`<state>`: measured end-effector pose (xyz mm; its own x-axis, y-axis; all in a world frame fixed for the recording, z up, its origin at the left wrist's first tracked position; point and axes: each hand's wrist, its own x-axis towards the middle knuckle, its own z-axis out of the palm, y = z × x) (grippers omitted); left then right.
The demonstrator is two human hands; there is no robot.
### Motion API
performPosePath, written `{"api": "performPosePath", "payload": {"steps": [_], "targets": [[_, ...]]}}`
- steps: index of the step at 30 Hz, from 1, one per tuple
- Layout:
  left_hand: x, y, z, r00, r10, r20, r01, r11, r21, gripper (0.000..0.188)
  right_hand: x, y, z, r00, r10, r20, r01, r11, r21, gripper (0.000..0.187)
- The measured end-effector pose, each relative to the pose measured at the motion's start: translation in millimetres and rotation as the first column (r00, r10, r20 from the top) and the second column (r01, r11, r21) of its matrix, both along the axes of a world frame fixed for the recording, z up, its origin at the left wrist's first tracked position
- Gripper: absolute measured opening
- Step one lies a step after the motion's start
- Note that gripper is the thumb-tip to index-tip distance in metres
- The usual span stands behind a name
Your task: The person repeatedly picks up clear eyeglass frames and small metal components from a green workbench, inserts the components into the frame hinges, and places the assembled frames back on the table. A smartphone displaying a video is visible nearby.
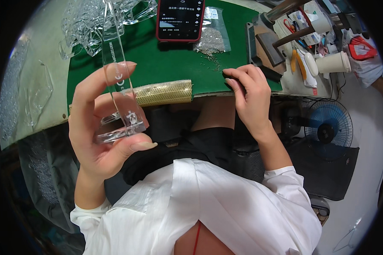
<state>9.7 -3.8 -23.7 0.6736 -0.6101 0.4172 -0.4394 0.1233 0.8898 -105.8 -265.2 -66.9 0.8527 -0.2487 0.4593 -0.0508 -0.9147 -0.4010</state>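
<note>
Left hand [98, 138] holding a clear plastic piece [113, 46], right hand [253, 91] curled near tiny bits [212, 57] on the desk [57, 87], whether it pinches one unclear.

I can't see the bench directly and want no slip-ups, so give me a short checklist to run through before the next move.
1. Clear plastic piece held by the left hand: ok, between fingers and thumb.
2. Loose bits near the right hand: ok, scattered on the green mat by its fingertips.
3. A bit pinched in the right fingertips: cannot tell, too small to make out.
4. All bits contained in the plastic bag: not ok, some lie outside it.
5. Phone apart from both hands: ok.
</note>
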Motion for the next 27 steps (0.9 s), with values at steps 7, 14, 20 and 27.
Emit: {"api": "performPosePath", "payload": {"steps": [7, 14, 20, 27], "targets": [[0, -3, -1, 1.0, 0.012, -0.018, -0.012, 1.0, -0.006, 0.075, -2, 7, -4, 1.0, -0.01, 0.008, 0.011, 0.993, -0.121, 0.018], [0, -5, -5, 1.0, -0.02, 0.003, 0.02, 0.999, -0.034, 0.078, 13, -16, 0, 0.996, 0.061, -0.058, -0.049, 0.982, 0.185, 0.011], [-1, -8, -5, 0.999, -0.031, 0.018, 0.032, 0.998, -0.047, 0.082, 26, -30, 3, 0.972, 0.212, -0.1, -0.174, 0.938, 0.299, 0.01], [-1, -9, -6, 0.998, -0.049, 0.026, 0.051, 0.996, -0.069, 0.082, 31, -32, 4, 0.948, 0.29, -0.13, -0.257, 0.94, 0.225, 0.012]]}}
